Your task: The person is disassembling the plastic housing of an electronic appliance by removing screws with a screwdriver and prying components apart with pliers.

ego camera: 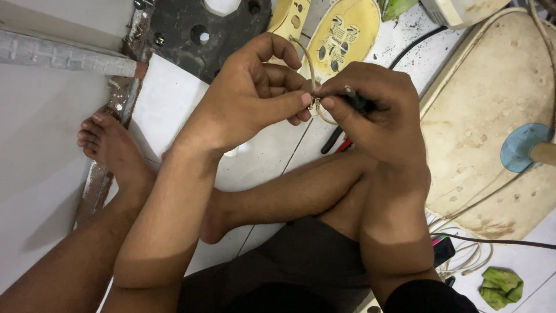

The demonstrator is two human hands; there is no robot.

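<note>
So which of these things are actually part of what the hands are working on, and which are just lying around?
In hand:
- left hand and right hand, pinching a thin wire loop
- small metal clamp on the loop
- dark-handled tool in the right hand

Lying about:
- yellow casing
- pliers on the floor
- green rag
- blue disc

A thin wire loop (313, 87) was pinched between the left hand (255, 95) and right hand (370, 110), above the white tiled floor (46, 133); a dark-handled tool (356, 101) was gripped in the right.

White tiled floor (174, 110): yellow plastic cover (341, 35), pliers (339, 142), green rag (501, 287).
</note>
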